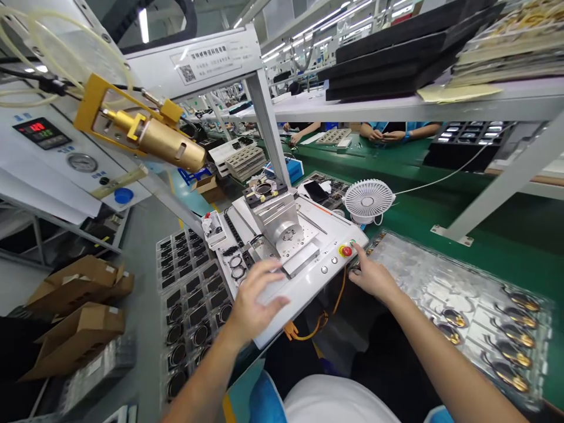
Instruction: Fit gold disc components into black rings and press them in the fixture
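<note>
Machine base (304,288): smooth, white. Atop: 1 metal fixture (284,220), silvery, round-hubbed. Base's right corner: 1 green button (352,242), small, round; right hand (373,277) has forefinger at it, grip not discernible. Left hand (253,301): released, fingers spread, over base's left front.

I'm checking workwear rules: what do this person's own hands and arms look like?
The left hand, slightly blurred, and the right hand are bare: no gloves. The forearms show no sleeves, watch or bracelet, as far as the view reaches. Against the body, a white garment shows, with bright blue fabric at its sides.
</note>
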The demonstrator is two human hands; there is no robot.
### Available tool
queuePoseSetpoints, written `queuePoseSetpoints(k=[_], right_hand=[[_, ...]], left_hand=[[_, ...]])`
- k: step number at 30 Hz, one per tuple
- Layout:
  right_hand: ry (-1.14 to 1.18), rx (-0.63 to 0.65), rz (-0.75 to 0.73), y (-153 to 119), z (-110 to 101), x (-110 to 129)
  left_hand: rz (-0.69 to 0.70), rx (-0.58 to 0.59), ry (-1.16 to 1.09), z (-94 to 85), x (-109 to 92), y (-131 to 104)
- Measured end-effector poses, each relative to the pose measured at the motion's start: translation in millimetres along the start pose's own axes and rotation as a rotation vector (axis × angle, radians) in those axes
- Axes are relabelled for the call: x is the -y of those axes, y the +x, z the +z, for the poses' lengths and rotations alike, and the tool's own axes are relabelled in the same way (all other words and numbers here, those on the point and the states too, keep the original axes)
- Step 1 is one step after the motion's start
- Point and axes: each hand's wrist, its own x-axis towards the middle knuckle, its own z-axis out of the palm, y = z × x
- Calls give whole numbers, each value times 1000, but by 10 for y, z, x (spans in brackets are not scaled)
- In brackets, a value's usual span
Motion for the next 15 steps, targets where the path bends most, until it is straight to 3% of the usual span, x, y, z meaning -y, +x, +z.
queuePoseSetpoints(k=[3,6,10,15], right_hand=[[84,3,-1,-2,-160,-22],[263,40,-69,-217,-176,26],[793,175,-277,-799,155,286],[996,38,-356,-1256,631,618]], left_hand=[[-272,108,-239,435,70,-430],[-545,172,-474,827,112,-729],[-766,109,-915,1186,129,-974],[-829,3,-1348,1437,142,-1098]])
